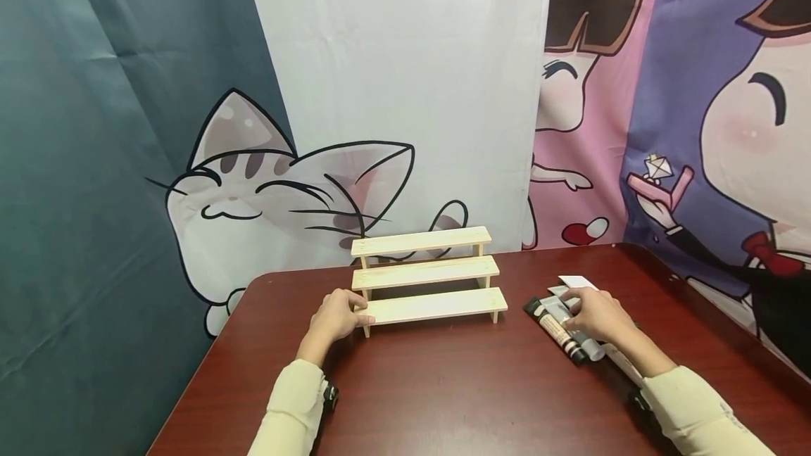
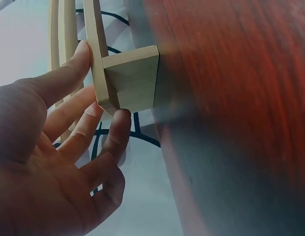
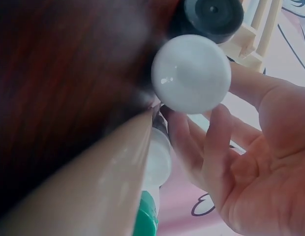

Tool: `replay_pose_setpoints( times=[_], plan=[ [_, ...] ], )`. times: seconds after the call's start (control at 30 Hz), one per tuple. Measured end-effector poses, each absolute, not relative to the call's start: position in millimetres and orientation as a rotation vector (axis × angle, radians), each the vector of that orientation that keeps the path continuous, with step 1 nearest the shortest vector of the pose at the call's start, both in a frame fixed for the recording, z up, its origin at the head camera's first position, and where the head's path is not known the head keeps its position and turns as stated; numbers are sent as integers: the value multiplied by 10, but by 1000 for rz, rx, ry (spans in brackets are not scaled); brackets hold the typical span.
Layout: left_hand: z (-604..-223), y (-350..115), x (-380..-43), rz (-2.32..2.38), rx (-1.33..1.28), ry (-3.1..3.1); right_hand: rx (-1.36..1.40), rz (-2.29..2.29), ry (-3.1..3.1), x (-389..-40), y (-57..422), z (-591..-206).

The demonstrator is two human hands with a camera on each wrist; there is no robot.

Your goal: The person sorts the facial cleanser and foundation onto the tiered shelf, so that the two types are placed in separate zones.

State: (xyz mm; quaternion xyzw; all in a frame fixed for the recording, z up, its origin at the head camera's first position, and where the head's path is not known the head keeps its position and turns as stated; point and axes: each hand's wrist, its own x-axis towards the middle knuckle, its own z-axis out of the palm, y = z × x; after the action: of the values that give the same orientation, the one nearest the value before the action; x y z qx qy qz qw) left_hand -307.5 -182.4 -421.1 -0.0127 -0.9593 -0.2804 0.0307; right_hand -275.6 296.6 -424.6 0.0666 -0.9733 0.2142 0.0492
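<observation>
A pale wooden three-step stand [image 1: 437, 305] stands toward the back of the table. At the left end of its lowest step, my left hand [image 1: 334, 314] grips the board between thumb and fingers; the left wrist view shows the fingertips at the board's end [image 2: 106, 93]. My right hand [image 1: 598, 314] reaches over a group of tubes lying on the table. Its thumb and fingers close around a grey tube with a whitish cap [image 3: 192, 73]. Beside that lies a black tube with a cream label [image 1: 557, 333].
More tubes lie under and right of my right hand, including one with a green cap [image 3: 145, 216] and a long pale one [image 3: 93, 182]. A reddish-brown table [image 1: 437, 400] carries everything. Behind it hangs a curtain [image 1: 412, 76] with cartoon figures.
</observation>
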Motion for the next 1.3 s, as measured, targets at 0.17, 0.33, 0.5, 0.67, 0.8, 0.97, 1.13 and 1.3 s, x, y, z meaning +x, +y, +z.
replay_pose_setpoints(
  times=[0.17, 0.33, 0.5, 0.67, 0.8, 0.97, 1.13, 1.3],
  plan=[
    [-4195, -1814, -3093, -887, -31, -2989, 234, 612, -2970, -2772, 2987, -4245],
    [-4185, -1814, -3103, -886, -43, -2995, 288, 562, -2956, -2789, 2986, -4239],
    [-4182, -1834, -3087, -881, -50, -2980, 317, 550, -2964, -2828, 2973, -4248],
    [-4188, -1861, -3060, -852, -45, -2972, 350, 580, -2980, -2859, 2980, -4274],
    [-4198, -1886, -3058, -858, -61, -2972, 375, 603, -2970, -2856, 2985, -4275],
    [-4210, -1893, -3072, -829, -72, -2976, 394, 591, -2950, -2844, 2980, -4276],
    [-4199, -1872, -3078, -776, -31, -2990, 433, 588, -2930, -2856, 2967, -4314],
    [-4191, -1830, -3072, -763, 12, -3021, 443, 609, -2904, -2868, 2954, -4369]
  ],
)
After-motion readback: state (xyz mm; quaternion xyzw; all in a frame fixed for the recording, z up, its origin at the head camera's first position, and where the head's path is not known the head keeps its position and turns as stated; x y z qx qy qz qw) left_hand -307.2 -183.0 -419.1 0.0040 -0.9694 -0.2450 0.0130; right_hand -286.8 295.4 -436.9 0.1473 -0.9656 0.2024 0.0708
